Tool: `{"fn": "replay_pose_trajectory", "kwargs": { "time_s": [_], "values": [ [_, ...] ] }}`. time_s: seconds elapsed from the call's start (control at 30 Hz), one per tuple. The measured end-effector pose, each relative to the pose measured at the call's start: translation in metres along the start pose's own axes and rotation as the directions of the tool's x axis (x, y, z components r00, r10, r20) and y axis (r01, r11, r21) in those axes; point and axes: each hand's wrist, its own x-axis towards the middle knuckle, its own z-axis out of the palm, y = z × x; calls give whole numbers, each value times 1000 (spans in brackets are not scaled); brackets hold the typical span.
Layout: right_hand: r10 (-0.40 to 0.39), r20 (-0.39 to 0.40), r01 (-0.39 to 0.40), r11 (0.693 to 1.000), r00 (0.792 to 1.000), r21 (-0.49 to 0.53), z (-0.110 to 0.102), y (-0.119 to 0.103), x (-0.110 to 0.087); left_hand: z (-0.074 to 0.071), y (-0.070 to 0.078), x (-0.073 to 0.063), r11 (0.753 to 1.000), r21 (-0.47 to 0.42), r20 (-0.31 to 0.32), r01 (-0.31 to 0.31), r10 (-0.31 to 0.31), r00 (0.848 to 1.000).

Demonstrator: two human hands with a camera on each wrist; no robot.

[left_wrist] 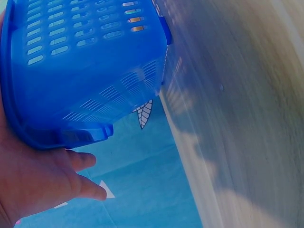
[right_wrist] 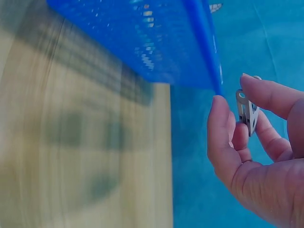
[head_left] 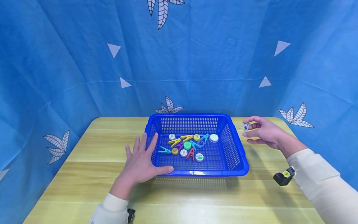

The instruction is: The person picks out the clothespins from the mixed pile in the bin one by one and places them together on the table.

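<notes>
A blue plastic basket [head_left: 195, 172] with slotted walls stands on the wooden table, several clothespins and bottle caps lying on its floor. My left hand [head_left: 142, 161] rests on the basket's front left corner, fingers spread over the left rim and thumb along the front edge. In the left wrist view that hand [left_wrist: 42, 183] shows beside the basket wall [left_wrist: 95, 71]. Right of the basket, my right hand [head_left: 264, 130] pinches a grey clothespin [head_left: 245, 127] in the air. The right wrist view shows the clothespin [right_wrist: 248, 111] between thumb and fingers.
Inside the basket are yellow clothespins [head_left: 174, 142], a red clothespin [head_left: 190, 154], a light blue clothespin [head_left: 165, 150], a green cap [head_left: 187, 145] and a white cap [head_left: 213, 138]. A blue patterned curtain [head_left: 212, 56] hangs behind the table [head_left: 92, 174].
</notes>
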Motion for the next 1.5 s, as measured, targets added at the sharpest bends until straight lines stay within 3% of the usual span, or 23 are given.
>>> {"fn": "replay_pose_trajectory", "kwargs": {
  "time_s": [0.47, 0.9, 1.5],
  "values": [
    [91, -28, -92, 996, 995, -13, -11, 33, 9, -2, 0, -1, 1000, -13, -3, -12, 12, 1000],
    [155, 19, -153, 986, 988, -68, -10, 64, 21, 0, 2, -1, 1000, -4, 4, 0, 0, 1000],
    [236, 12, -232, 963, 972, -138, -14, 73, 35, -2, 1, 0, 1000, 1, -4, -23, 23, 1000]
  ]
}}
